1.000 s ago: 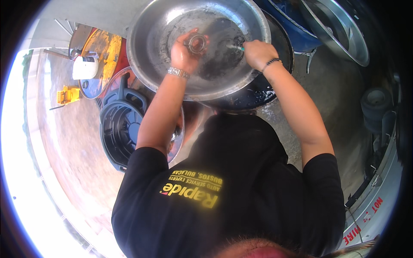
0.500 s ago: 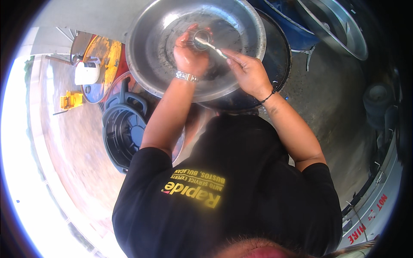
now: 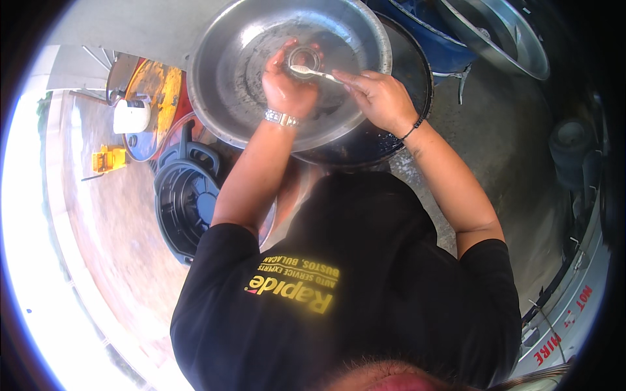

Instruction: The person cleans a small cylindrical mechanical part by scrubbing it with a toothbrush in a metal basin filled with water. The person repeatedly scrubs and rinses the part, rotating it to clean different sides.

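Left fingers (image 3: 278,57) half-curl round the ring (image 3: 317,61), probably steadying it for the brush (image 3: 319,73) pinched in the right fingers (image 3: 353,79), basin (image 3: 222,78) underneath 'em.

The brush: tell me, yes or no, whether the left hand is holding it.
No, the right hand grips the brush by its handle, while the left hand holds a round ring.

My brush (image 3: 316,72) is white over the grey basin (image 3: 218,78); below the basin, my black shirt (image 3: 378,260) bears yellow print (image 3: 293,290).
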Action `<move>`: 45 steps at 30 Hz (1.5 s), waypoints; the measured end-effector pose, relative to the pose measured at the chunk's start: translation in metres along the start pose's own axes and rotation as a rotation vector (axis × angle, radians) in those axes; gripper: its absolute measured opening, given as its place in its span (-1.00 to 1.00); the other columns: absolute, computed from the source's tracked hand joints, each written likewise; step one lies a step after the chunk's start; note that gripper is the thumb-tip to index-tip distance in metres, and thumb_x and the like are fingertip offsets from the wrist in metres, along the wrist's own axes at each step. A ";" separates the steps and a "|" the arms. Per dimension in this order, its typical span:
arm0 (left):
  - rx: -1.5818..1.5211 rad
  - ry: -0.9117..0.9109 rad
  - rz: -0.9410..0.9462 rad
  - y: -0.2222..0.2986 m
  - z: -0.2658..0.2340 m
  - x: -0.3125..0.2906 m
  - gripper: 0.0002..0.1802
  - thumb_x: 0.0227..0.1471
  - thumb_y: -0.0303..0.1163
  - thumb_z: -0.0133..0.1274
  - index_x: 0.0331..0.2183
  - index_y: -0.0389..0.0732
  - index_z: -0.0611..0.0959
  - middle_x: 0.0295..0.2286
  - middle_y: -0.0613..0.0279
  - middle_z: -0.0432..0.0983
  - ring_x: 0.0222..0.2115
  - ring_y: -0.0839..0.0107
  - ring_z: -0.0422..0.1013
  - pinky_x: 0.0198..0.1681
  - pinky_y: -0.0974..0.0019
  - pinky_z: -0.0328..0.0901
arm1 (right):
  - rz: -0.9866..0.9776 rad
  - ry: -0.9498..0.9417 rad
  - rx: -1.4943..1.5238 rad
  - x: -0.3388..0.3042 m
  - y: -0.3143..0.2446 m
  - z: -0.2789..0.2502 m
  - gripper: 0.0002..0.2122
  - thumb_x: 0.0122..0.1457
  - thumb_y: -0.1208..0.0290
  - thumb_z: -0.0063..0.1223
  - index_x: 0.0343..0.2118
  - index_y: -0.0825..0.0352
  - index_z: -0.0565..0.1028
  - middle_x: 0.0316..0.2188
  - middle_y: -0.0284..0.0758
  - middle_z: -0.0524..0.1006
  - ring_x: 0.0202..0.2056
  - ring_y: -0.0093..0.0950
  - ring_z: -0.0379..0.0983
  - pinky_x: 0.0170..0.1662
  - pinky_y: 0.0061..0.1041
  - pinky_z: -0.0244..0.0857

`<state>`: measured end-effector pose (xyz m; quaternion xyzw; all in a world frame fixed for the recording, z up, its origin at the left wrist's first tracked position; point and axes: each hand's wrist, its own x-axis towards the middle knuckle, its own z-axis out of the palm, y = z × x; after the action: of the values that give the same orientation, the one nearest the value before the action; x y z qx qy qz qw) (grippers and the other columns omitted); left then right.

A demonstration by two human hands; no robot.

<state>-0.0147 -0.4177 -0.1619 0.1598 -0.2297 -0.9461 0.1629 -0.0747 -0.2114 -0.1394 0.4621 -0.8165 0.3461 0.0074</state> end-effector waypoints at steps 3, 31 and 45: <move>-0.001 -0.036 -0.002 0.000 -0.008 0.001 -0.64 0.17 -0.08 0.00 -0.10 -0.06 0.62 -0.10 -0.19 0.59 -0.14 -0.06 0.55 -0.07 -0.01 0.50 | -0.019 -0.075 -0.060 0.004 0.002 -0.010 -0.68 0.26 0.33 0.10 0.04 -0.16 0.62 -0.39 -0.31 0.59 -0.31 -0.18 0.57 -0.25 -0.20 0.50; 0.796 0.303 0.064 0.000 -0.037 0.005 -0.65 0.36 -0.26 -0.24 -0.05 -0.15 0.60 -0.33 0.08 0.63 -0.39 0.28 0.55 -0.34 0.23 0.44 | -0.146 -0.326 -0.827 0.050 0.039 -0.019 -0.74 0.22 0.38 -0.01 -0.17 0.08 0.71 -0.22 -0.34 0.66 -0.10 -0.42 0.60 -0.01 -0.30 0.31; 0.240 0.276 -0.148 0.020 -0.031 -0.014 -0.63 0.32 -0.16 -0.21 0.01 -0.12 0.48 -0.20 -0.04 0.60 -0.25 0.09 0.52 -0.20 0.09 0.40 | 0.227 -0.618 -0.711 0.069 0.056 0.040 -0.72 0.26 0.36 -0.06 -0.14 0.12 0.71 -0.23 -0.31 0.69 -0.13 -0.25 0.61 -0.07 -0.15 0.40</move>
<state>0.0145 -0.4409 -0.1755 0.3229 -0.3042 -0.8903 0.1026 -0.1446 -0.2673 -0.1780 0.4200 -0.8934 -0.1093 -0.1156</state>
